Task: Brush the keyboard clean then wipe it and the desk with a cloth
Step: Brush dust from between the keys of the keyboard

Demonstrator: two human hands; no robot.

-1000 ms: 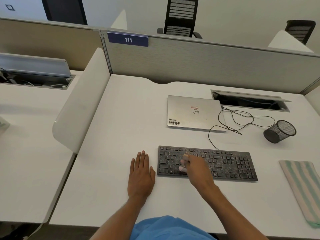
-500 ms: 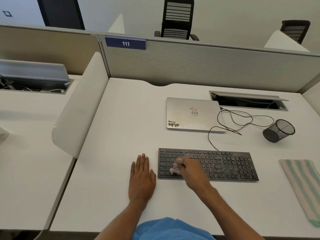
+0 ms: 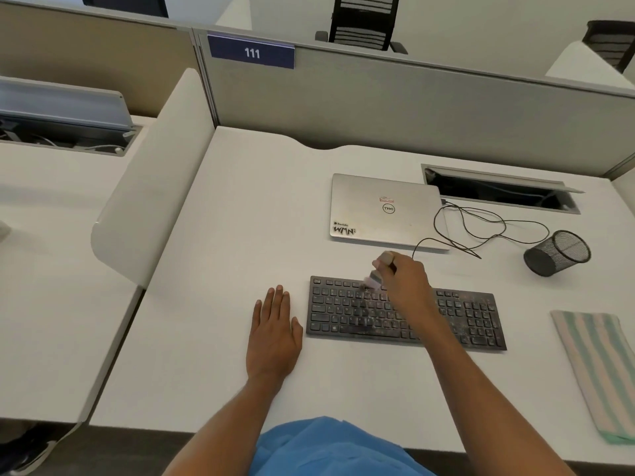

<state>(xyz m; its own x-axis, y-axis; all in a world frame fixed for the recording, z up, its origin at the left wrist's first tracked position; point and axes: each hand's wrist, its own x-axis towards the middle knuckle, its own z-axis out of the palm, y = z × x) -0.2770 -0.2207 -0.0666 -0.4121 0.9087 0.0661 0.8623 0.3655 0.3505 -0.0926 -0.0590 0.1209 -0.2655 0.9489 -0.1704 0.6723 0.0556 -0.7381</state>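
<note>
Left hand (image 3: 275,334) lies flat, fingers (image 3: 278,298) straight; right hand (image 3: 405,280) reaches forward, gripping a brush (image 3: 374,279).

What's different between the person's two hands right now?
The left hand lies flat on the desk, fingers straight and empty; the right hand curls round a small brush. The left hand sits beside the keyboard; the right hand is above its upper keys. Both are bare.

Open-plan office, cubicle partition (image 3: 412,108) w/ no. sign (image 3: 251,52), desk (image 3: 240,235), swivel chair (image 3: 360,22)
</note>
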